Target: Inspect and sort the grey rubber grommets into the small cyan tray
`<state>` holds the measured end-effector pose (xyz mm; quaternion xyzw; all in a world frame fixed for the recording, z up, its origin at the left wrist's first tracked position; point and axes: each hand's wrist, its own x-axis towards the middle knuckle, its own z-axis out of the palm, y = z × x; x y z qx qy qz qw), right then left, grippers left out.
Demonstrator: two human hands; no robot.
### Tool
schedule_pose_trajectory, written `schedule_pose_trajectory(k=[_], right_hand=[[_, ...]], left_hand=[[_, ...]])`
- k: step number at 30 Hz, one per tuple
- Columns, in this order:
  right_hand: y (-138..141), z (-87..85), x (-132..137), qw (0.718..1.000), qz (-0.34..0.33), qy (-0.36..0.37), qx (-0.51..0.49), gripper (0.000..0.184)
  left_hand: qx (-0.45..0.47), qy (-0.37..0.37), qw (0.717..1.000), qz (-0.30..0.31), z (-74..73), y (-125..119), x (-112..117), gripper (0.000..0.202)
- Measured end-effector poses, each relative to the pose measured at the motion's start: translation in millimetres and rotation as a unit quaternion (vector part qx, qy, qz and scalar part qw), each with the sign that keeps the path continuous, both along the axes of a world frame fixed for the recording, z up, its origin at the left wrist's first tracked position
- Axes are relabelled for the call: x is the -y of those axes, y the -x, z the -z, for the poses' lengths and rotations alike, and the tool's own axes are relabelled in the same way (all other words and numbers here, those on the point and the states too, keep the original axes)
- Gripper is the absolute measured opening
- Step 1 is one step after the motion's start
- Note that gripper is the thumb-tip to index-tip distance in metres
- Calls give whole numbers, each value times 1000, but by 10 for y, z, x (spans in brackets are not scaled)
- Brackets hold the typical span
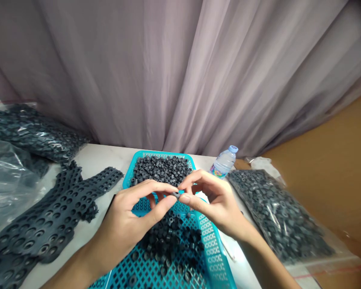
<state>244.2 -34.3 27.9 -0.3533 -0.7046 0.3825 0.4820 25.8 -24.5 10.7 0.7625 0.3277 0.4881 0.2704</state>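
Note:
Between the fingertips of both hands is a small black rubber ring (176, 194), held above the baskets. My left hand (141, 212) pinches it from the left with thumb and index finger. From the right, my right hand (210, 196) closes thumb and index finger on its other side. Below them a teal plastic basket (212, 245) holds a loose heap of black rubber pieces (165, 239). Behind it stands another teal basket (134, 162), filled with similar small black pieces (162, 168); the hands hide part of its front.
Perforated black rubber sheets (57, 208) lie at the left, beside clear plastic bags, one a full bag of black parts (39, 132). At the right are a water bottle (224, 162) and another bag of black pieces (282, 212). A grey curtain (156, 72) hangs behind the table.

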Motion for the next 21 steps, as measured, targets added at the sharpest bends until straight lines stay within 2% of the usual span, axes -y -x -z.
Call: schedule_pose_trajectory(k=[6, 15, 18, 21], right_hand=[[-3, -8, -3, 1000, -12, 2, -12, 14], [-15, -8, 8, 1000, -13, -11, -8, 17], [-32, -31, 13, 1000, -16, -23, 2, 18], [-54, -61, 24, 998, -32, -42, 17, 19]], left_hand=[[32, 79, 996, 34, -9, 2, 33, 17], [48, 100, 992, 58, 22, 8, -2, 22], [64, 160, 980, 99, -17, 18, 4, 22], [76, 259, 956, 119, -84, 4, 7, 15]])
